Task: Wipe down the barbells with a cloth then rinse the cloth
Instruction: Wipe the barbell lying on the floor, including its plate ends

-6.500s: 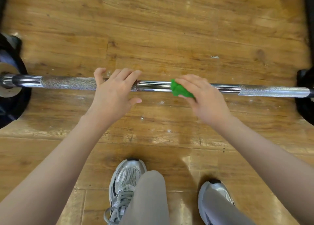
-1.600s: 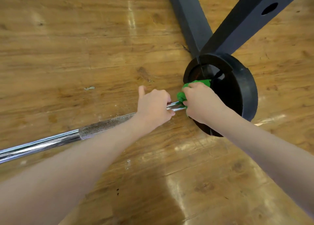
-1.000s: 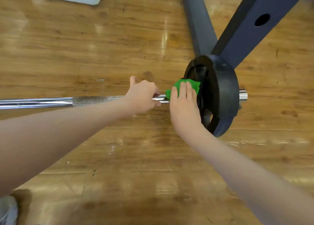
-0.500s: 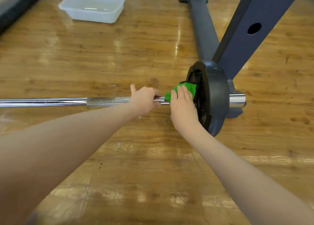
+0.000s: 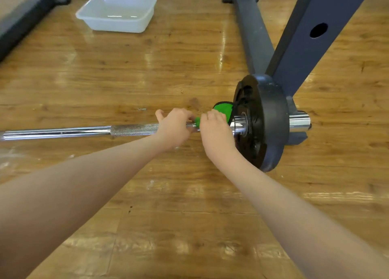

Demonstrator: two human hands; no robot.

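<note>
Both hands curl around the bar (image 5: pixel 84 132). Left hand (image 5: pixel 173 129) grips bare steel; right hand (image 5: pixel 216 131) clamps cloth (image 5: pixel 223 109) against it, plate (image 5: pixel 271 120) at 3 o'clock.

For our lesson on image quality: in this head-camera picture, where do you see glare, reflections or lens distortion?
Head view: pale glare streaks on the wooden floor; bright highlights along the chrome barbell and its sleeve end; light glints in the white tub; wide-angle stretch makes the forearms balloon at the lower corners; the right hand and green cloth look sharp.
</note>
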